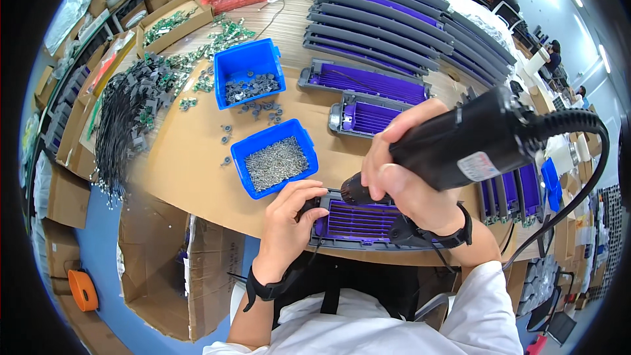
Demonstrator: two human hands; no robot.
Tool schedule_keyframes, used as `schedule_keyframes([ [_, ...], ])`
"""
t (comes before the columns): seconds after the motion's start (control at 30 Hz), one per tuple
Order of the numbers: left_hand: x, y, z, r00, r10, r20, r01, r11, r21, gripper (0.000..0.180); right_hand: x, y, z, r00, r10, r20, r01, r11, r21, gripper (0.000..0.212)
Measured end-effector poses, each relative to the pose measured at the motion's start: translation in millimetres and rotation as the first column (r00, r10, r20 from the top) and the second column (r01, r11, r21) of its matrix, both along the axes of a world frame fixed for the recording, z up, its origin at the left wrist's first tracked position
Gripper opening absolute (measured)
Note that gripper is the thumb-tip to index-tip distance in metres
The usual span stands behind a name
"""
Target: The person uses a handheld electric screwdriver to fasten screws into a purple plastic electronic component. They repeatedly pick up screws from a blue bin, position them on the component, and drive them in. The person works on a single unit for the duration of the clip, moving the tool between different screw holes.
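My right hand [411, 177] is wrapped round a black electric screwdriver [453, 141], its ribbed cable trailing off to the right. The tool lies tilted, with its narrower end toward the left, above a grey plastic housing with purple slats [361, 221] at the table's near edge. Its bit is hidden. At the left end of that housing, my left hand [289, 217] grips with thumb and fingers; a dark part shows between them, too covered to name. A blue bin of small silver screws [276, 163] stands just beyond my left hand.
Farther back sits another blue bin [250, 59] with dark round parts, some loose beside it. Black cables [118, 125] and green circuit boards [220, 36] are heaped left. Similar housings [378, 20] are stacked at the back. Cardboard boxes [154, 269] stand below the table's left edge.
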State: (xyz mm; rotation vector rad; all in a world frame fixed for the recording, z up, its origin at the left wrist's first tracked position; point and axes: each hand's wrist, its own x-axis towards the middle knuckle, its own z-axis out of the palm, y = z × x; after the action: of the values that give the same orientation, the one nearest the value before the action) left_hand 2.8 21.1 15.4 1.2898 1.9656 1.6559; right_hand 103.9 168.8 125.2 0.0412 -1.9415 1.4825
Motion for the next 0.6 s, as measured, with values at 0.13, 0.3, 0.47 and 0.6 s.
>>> schedule_keyframes([
  [0.13, 0.0, 1.0, -3.0, 1.000, 0.003, 0.003, -0.003, 1.000, 0.011, 0.031, -1.7, -5.3, 1.2, 1.000, 0.020, 0.015, -0.018, 0.995, -0.103, 0.031],
  [0.3, 0.2, 1.4, -1.2, 1.000, 0.003, -0.014, -0.003, 1.000, -0.016, 0.030, -1.2, -3.2, -2.8, 1.000, 0.024, 0.005, -0.023, 0.997, -0.069, 0.031],
  [0.47, -0.9, 1.0, -1.8, 0.999, 0.004, -0.032, -0.005, 1.000, -0.026, 0.031, -3.6, -3.7, -4.1, 1.000, 0.010, 0.005, -0.010, 0.999, -0.036, 0.032],
  [0.6, -0.7, -1.9, -0.8, 0.999, 0.017, -0.048, -0.018, 1.000, -0.025, 0.031, -4.7, -6.1, -4.0, 1.000, 0.018, 0.011, -0.017, 0.999, -0.039, 0.032],
])
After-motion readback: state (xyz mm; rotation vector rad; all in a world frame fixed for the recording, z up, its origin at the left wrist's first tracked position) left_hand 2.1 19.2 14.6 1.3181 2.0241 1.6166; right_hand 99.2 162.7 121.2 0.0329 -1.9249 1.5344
